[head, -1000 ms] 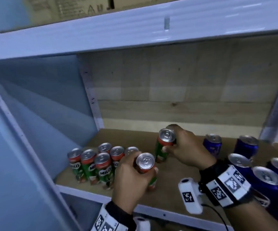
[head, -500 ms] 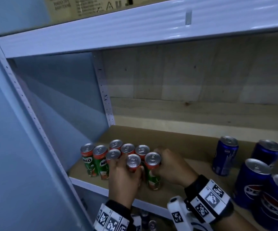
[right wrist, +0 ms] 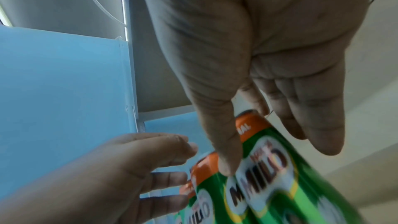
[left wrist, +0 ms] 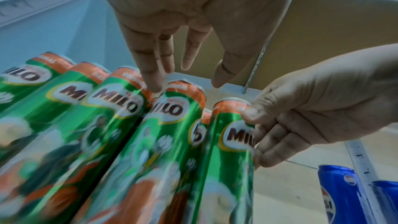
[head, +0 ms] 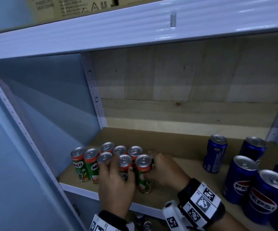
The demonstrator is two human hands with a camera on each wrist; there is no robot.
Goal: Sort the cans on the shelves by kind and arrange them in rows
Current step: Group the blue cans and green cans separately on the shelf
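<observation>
Several green-and-orange Milo cans [head: 91, 164] stand bunched in two rows at the front left of the wooden shelf [head: 176, 144]. My right hand [head: 163, 170] grips the rightmost front Milo can [head: 143, 174], thumb on its label and fingers behind it. That can [right wrist: 269, 168] stands on the shelf against its neighbour. My left hand [head: 116, 179] lies over the can beside it [head: 125, 162], its straight fingers [left wrist: 150, 77] touching can tops and holding nothing. Blue Pepsi cans [head: 214, 154] stand apart at the right.
More Pepsi cans [head: 266, 194] crowd the front right corner. The white shelf beam [head: 135, 30] hangs overhead, with a cardboard box [head: 51, 7] above it. A blue side panel [head: 51, 105] closes the left. Can tops [head: 147, 225] show on the shelf below.
Both hands carried a Milo can leftward and set it into the group. The left hand has let go of its can; the right hand still holds the end can.
</observation>
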